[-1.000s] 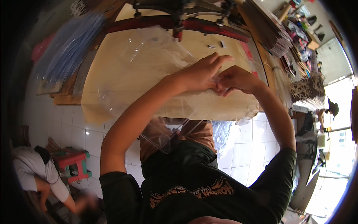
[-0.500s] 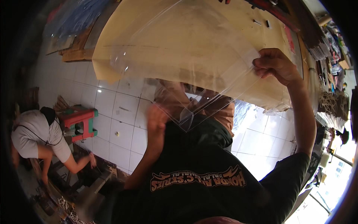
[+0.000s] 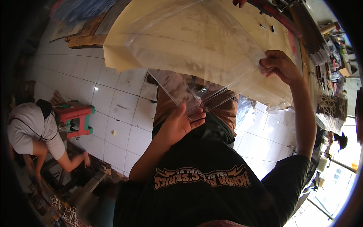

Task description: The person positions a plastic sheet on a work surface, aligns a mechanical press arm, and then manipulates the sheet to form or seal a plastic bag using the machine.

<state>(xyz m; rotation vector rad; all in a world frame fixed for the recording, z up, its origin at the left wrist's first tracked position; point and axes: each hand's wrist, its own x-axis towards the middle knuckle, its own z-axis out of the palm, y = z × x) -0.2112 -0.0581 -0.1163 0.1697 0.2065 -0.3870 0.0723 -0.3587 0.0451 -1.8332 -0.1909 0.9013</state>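
Plastic [image 3: 200,53] overhangs paper [image 3: 115,53] — stool [image 3: 84,119], co-worker [image 3: 32,125] at left.

On the bench [image 3: 87,41], paper [image 3: 120,56] is laid. Over the paper's near edge, a plastic sheet [image 3: 193,47] is spread. At the bench's left edge, more plastic [image 3: 81,11] is piled.

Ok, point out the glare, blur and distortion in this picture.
Head view: the window at right is blown out, the white floor glares; same view: pale reflections streak the clear plastic sheet, blue plastic at upper left looks soft, straight lines bend outward.
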